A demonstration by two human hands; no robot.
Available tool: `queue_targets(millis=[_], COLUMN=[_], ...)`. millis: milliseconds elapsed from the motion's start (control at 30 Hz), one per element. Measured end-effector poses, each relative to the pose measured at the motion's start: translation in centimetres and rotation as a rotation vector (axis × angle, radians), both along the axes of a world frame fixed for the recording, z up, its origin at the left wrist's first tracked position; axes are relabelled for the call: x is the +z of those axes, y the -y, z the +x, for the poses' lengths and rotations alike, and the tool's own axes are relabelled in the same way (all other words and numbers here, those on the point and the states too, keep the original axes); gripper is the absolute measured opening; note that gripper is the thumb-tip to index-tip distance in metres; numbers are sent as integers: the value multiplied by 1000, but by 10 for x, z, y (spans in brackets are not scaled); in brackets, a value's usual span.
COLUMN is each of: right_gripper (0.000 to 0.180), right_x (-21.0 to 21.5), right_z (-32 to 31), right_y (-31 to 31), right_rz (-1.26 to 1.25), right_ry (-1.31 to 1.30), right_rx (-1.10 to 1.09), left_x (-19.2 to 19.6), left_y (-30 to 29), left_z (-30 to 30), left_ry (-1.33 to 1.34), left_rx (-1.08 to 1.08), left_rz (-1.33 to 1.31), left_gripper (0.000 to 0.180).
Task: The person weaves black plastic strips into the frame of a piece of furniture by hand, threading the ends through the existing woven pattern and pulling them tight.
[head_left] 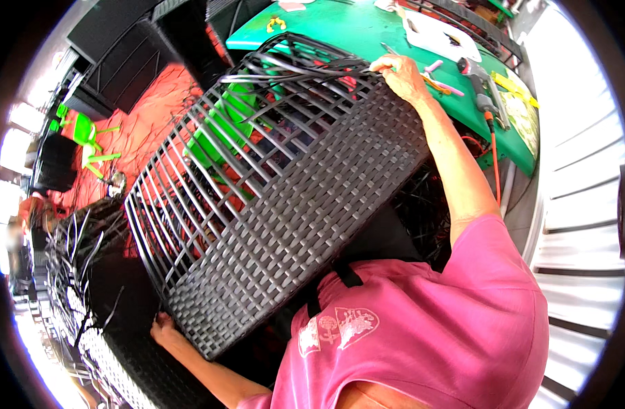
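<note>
A large black wicker panel (285, 211) lies tilted across my lap. Its near half is tightly woven from flat plastic strips, while bare parallel slats fill the far half. At the panel's far right corner my right hand (402, 78) is closed, pinching black plastic strips (326, 70) that run along the far edge. My left hand (165, 331) is at the near left corner, its fingers curled beside the panel's edge; what they hold is too small to make out.
A green table (363, 34) at the far right carries a heat gun (477, 85), yellow-handled pliers (276, 25) and a white tray (442, 37). Loose black strips (81, 273) bunch at the left. A small green chair (87, 136) stands on the red floor covering (145, 102).
</note>
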State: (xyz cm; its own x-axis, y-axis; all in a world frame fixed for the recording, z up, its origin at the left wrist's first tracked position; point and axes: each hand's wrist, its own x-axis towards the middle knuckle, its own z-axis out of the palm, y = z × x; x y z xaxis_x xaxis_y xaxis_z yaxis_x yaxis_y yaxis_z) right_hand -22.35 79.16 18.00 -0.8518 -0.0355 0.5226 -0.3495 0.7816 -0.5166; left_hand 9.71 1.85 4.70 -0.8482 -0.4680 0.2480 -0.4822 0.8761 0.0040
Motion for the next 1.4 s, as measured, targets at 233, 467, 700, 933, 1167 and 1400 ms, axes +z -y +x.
queue_targets(millis=[233,467,700,933,1167,1400], right_gripper=[16,34,41,20,34,41], right_x=[-1,22,7,20,37,7], right_z=[2,59,79,84,101,113], right_y=[20,131,129,127,184,187], right_rz=[358,448,530,445,370,433], right_ry=[-72,-72,-65,-146,-127,-89], right_rx=[12,447,509,494,743,788], left_x=[112,201,139,134,140,125], left_y=[-108,-311,-342,-357,-351,-333], left_z=[-9,-106,-157,-121,-120,-88], left_ry=[-193,-153,56,25,-90,-13], left_rx=[537,-615,-800,-849,-735,-786], left_rz=[521,385,366,394,168,311], left_gripper=[40,42,70,71,67,71])
